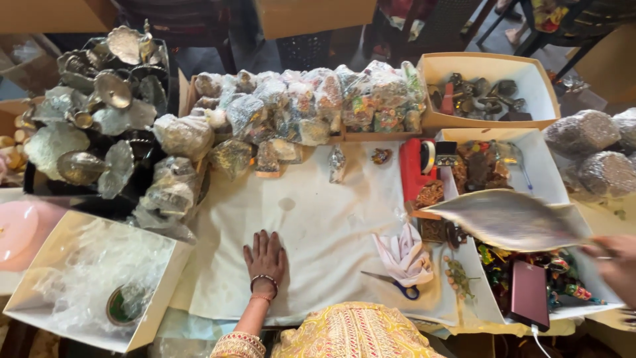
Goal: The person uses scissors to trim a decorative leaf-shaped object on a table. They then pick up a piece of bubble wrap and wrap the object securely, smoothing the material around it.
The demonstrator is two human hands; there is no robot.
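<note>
Left hand (265, 257) lies flat, fingers spread, on the white cloth (318, 219). Right hand (613, 265), blurred, pinches a silver leaf-shaped tray (510, 219) above the trinket box (536, 156). The thin edge grip looks risky; the tray might tip onto the scissors (394, 285).

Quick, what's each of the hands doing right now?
Left hand: open, flat on the white cloth, holding nothing.
Right hand: closed on a silver leaf-shaped tray.

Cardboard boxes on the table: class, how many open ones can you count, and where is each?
4. One at the near left with clear wrap, one at the far right with dark metal pieces, and two stacked toward the near right. Others may be hidden under the wrapped packets.
</note>
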